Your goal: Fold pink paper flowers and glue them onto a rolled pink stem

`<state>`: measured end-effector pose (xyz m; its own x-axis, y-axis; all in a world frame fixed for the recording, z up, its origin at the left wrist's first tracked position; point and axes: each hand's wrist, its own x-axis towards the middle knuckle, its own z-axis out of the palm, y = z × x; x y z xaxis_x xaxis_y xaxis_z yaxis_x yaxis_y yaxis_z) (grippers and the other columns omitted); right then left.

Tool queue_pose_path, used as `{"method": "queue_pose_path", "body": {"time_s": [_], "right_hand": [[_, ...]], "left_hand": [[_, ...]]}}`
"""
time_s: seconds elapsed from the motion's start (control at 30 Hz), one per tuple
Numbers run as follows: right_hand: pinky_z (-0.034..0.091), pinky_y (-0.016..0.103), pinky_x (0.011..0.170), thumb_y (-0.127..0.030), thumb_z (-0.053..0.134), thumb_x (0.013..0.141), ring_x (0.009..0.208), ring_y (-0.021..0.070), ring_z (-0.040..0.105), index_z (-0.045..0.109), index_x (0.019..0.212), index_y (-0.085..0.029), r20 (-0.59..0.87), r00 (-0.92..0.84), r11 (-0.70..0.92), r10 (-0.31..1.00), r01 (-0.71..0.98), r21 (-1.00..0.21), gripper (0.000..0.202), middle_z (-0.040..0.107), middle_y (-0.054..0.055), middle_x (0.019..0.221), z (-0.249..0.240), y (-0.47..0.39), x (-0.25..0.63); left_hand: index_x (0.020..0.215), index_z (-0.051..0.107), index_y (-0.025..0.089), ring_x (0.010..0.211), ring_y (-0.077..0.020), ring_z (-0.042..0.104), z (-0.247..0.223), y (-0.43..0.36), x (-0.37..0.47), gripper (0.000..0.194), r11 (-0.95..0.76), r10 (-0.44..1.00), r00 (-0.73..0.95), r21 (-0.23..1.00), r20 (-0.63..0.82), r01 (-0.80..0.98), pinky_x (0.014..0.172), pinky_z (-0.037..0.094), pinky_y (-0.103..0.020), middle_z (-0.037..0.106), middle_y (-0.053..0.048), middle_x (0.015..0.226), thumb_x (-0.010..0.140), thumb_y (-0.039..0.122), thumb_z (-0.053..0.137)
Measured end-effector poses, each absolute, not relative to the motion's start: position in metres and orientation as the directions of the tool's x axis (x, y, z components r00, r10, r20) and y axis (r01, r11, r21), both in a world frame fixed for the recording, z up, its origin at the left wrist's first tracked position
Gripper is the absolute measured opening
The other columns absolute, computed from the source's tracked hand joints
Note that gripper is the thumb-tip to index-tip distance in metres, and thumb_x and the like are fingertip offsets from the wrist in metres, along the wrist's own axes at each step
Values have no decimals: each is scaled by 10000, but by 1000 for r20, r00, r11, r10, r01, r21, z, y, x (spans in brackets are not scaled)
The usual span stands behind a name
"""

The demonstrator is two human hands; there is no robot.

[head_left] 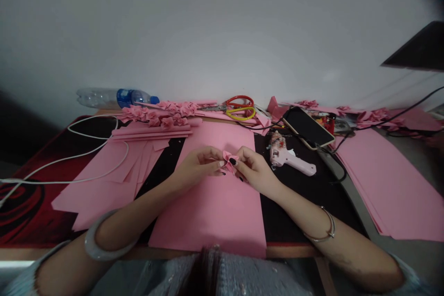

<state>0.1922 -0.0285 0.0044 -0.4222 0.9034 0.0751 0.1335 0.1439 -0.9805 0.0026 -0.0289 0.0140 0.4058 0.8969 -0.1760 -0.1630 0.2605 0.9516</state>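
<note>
A small folded pink paper flower [229,159] is pinched between both my hands, above a large pink paper sheet [211,212]. My left hand [204,163] grips its left side with thumb and fingers. On the other side, my right hand [252,169] closes round it, the dark-nailed thumb pressing its front. The fingers cover much of the flower, so its exact folds are hard to make out. A pale pink hot glue gun [293,161] lies on the dark mat, right of my right hand.
Finished paper flowers [163,113] and rolled paper tubes [152,134] lie at the back left, near scissors [239,108] and a plastic bottle [114,97]. A phone [308,127] rests back right. Paper stacks [391,185] flank the mat; a white cable [79,148] loops on the left.
</note>
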Motion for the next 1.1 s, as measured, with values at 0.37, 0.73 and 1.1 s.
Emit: {"method": "queue_pose_path", "body": {"time_s": [0.37,0.73,1.1], "right_hand": [[333,200,465,-288,486,900,468,76,431,487,766,-180,92,-452,249,887,300,-921,172,494,-42,570,7,-30,193],[319,192,406,-392,535,872,401,62,415,453,738,-189,55,-396,70,917,22,-997,256,520,-54,539,1,-27,190],[302,196,410,-412,570,849,396,58,406,448,717,-186,46,-379,35,924,-37,-999,289,531,-51,528,3,-25,191]], "left_hand": [[813,575,149,693,-126,644,11,-27,2,241,256,925,318,959,-206,-122,644,523,-246,662,-5,749,669,226,753],[855,643,158,724,-117,659,15,-29,4,184,383,902,338,858,-269,-341,718,532,-263,685,-9,859,713,239,726],[904,654,165,776,-90,647,6,-26,5,312,424,877,411,801,-248,-423,740,503,-197,709,-4,837,630,70,768]]}}
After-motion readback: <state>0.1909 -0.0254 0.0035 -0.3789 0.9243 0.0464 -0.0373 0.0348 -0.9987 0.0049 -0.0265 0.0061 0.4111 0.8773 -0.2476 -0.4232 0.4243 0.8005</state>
